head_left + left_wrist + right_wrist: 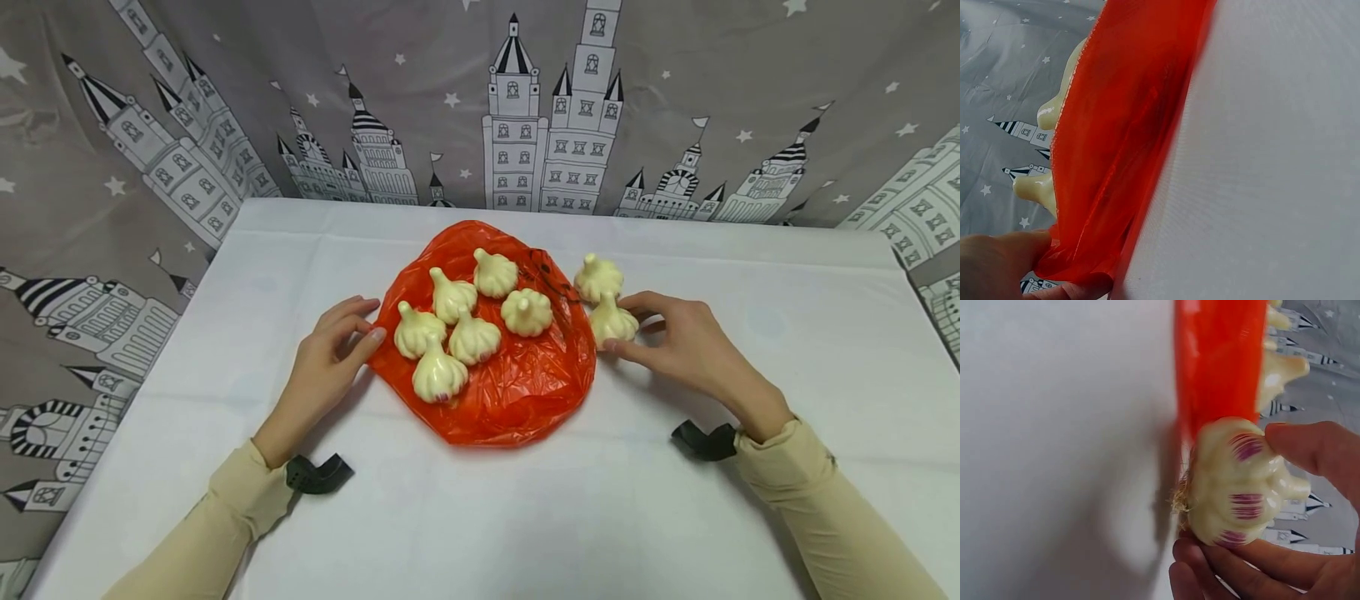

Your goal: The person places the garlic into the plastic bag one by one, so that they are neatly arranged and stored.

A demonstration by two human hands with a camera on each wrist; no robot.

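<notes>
A red plastic bag (517, 387) lies spread into a rounded shape, with several pale garlic bulbs (439, 372) on it, stems mostly upward. At its left edge my left hand (326, 354) pinches the red plastic (1072, 259) between thumb and fingers. My right hand (678, 342) grips one garlic bulb (612, 325) just beyond the bag's right edge. Purple streaks and dry roots show on that bulb in the right wrist view, with the thumb on one side and fingers on the other. Right behind it sits another garlic bulb (598, 277).
A white cloth (480, 517) covers the table. Behind it hangs a grey curtain (420, 50) printed with castles and stars. Black straps (318, 474) stick out at both wrists, below beige sleeves. Black print (551, 275) marks the bag's far right side.
</notes>
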